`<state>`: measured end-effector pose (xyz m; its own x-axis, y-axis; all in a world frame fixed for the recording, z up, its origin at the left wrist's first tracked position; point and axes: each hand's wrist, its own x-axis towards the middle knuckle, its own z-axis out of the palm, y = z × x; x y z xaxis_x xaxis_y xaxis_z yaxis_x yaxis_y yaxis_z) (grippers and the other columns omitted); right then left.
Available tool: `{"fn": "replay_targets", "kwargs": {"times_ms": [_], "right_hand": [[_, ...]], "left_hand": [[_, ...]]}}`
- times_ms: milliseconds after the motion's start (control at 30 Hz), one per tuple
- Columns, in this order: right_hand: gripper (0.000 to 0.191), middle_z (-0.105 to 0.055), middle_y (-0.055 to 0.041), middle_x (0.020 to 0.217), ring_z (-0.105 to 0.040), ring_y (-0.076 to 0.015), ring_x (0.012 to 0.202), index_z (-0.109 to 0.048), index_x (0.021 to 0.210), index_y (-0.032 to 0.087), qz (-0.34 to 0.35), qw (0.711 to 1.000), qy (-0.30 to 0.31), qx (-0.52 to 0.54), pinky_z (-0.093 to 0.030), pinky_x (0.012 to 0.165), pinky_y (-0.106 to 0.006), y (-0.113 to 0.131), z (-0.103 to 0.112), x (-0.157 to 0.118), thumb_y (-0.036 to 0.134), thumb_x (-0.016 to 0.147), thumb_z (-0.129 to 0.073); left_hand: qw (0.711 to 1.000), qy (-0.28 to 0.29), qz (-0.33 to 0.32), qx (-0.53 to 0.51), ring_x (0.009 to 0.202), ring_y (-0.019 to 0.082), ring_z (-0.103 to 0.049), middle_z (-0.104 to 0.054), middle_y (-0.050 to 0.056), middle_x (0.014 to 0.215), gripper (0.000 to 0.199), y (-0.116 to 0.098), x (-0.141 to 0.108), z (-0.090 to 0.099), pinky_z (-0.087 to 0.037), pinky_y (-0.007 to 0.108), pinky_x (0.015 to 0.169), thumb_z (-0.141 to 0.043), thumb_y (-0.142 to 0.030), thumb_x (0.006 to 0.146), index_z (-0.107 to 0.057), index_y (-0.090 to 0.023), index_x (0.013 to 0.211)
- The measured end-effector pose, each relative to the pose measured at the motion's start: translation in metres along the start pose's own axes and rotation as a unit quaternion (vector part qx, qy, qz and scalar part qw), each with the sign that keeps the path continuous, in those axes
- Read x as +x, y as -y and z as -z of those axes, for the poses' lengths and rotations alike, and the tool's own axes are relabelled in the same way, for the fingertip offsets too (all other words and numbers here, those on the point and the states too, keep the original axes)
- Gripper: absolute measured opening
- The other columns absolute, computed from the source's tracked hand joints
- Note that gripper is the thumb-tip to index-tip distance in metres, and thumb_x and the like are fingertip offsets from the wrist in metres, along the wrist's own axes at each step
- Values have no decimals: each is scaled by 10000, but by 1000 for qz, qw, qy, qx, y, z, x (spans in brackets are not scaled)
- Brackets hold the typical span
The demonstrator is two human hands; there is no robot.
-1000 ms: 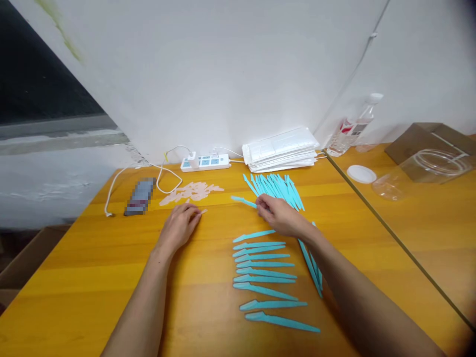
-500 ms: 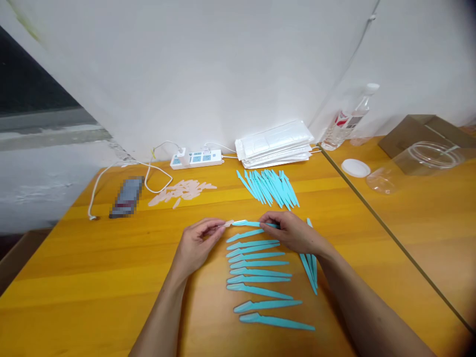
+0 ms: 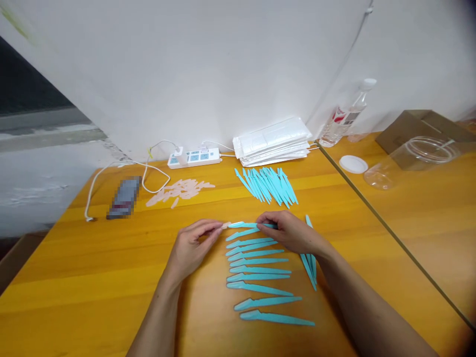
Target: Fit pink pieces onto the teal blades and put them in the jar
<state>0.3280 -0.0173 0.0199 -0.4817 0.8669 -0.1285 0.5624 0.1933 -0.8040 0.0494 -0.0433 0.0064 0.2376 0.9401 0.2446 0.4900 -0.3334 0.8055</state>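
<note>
My right hand (image 3: 284,229) is closed on the handle of a turquoise eyebrow razor (image 3: 247,225), its blade end pointing left. Between the thumb and fingers of my left hand (image 3: 197,246) is a small pale translucent blade cap (image 3: 225,225), at the tip of that razor. Whether the cap is around the blade or only touching it, I cannot tell. Below the hands lies a column of several turquoise razors (image 3: 260,271), blade ends to the left. A few more razors (image 3: 308,267) lie under and beside my right wrist.
Behind the hands are a pile of turquoise razors (image 3: 266,184) and a heap of pale caps (image 3: 182,189). A phone (image 3: 125,197), power strip (image 3: 199,157) and stack of white packets (image 3: 273,141) lie farther back. At right are a bottle (image 3: 342,119), white lid (image 3: 353,164), clear jar (image 3: 394,166) and cardboard box (image 3: 401,124).
The cap in my left hand and the razor's blade end look closer together, with less of the cap showing. Both hands have shifted slightly left in view, as has the whole scene.
</note>
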Motion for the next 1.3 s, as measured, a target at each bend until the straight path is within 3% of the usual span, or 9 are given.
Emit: {"fn": "replay_targets", "kwargs": {"times_ms": [200, 300, 400, 467, 567, 767, 1000, 1167, 1300], "right_hand": [[277, -676, -1, 755, -548, -132, 664, -710, 867, 194, -7, 999, -36, -4, -394, 608, -243, 12, 8, -15, 403, 932, -540], [346, -714, -41, 798, -616, -175, 714, -723, 798, 195, -97, 970, -222, -31, -436, 653, -279, -2, 23, -48, 484, 893, -558], [399, -722, -54, 756, -652, -220, 698, -737, 783, 206, -242, 893, -362, -110, -439, 644, -320, -29, 29, -88, 579, 820, -600], [431, -725, -46, 732, -669, -240, 689, -745, 805, 220, -320, 872, -349, -127, -444, 636, -338, -45, 24, -108, 622, 807, -588], [461, -735, -35, 749, -691, -245, 719, -751, 875, 230, -356, 881, -291, -114, -465, 646, -340, -56, 8, -123, 638, 838, -538], [512, -705, -12, 707, -680, -224, 709, -731, 1064, 216, -315, 900, -254, -163, -465, 642, -324, -57, -1, -124, 637, 863, -520], [429, -699, -7, 727, -653, -193, 679, -734, 1120, 241, -238, 933, -198, -185, -455, 631, -298, -62, 10, -111, 520, 930, -469], [420, -737, -55, 812, -678, -234, 734, -749, 1033, 193, -213, 906, -256, -262, -450, 654, -322, -40, 26, -74, 527, 905, -529], [378, -751, -97, 981, -685, -250, 918, -760, 1052, 185, -130, 920, -216, -302, -468, 791, -325, -2, 25, 4, 451, 952, -511]], "left_hand": [[997, 7, 29, -71, 959, 180, -707, -747, 71, 1107, 260, -8, 2, -25, -556, 295, 885, -672, -295, 897, -730, -238, 1144], [987, -93, 71, -112, 1047, 196, -685, -691, 95, 1258, 500, 7, 3, -10, -536, 335, 957, -730, -345, 845, -621, -236, 1321], [970, -198, 104, -93, 1028, 197, -675, -697, 109, 1221, 519, 27, 4, 12, -521, 352, 969, -737, -410, 824, -640, -200, 1289], [962, -231, 126, -77, 1001, 195, -674, -713, 108, 1159, 519, 36, 5, 21, -516, 359, 968, -731, -448, 819, -658, -184, 1260], [962, -228, 136, -64, 980, 192, -670, -715, 108, 1129, 542, 40, 5, 24, -515, 367, 958, -722, -473, 817, -654, -173, 1263], [964, -225, 140, -39, 940, 184, -666, -722, 103, 1100, 530, 38, 3, 29, -519, 352, 925, -720, -474, 813, -666, -169, 1242], [934, -285, 213, -1, 867, 175, -680, -741, 84, 1057, 528, 41, 4, 68, -539, 304, 815, -709, -522, 789, -701, -187, 1197], [930, -238, 227, 162, 816, 205, -693, -742, 87, 1076, 463, 56, 19, 83, -546, 329, 770, -640, -503, 825, -723, -184, 1149], [911, -156, 200, 326, 937, 259, -686, -675, 115, 1248, 395, 79, 36, 78, -508, 406, 913, -564, -402, 870, -725, -193, 1164]]}}
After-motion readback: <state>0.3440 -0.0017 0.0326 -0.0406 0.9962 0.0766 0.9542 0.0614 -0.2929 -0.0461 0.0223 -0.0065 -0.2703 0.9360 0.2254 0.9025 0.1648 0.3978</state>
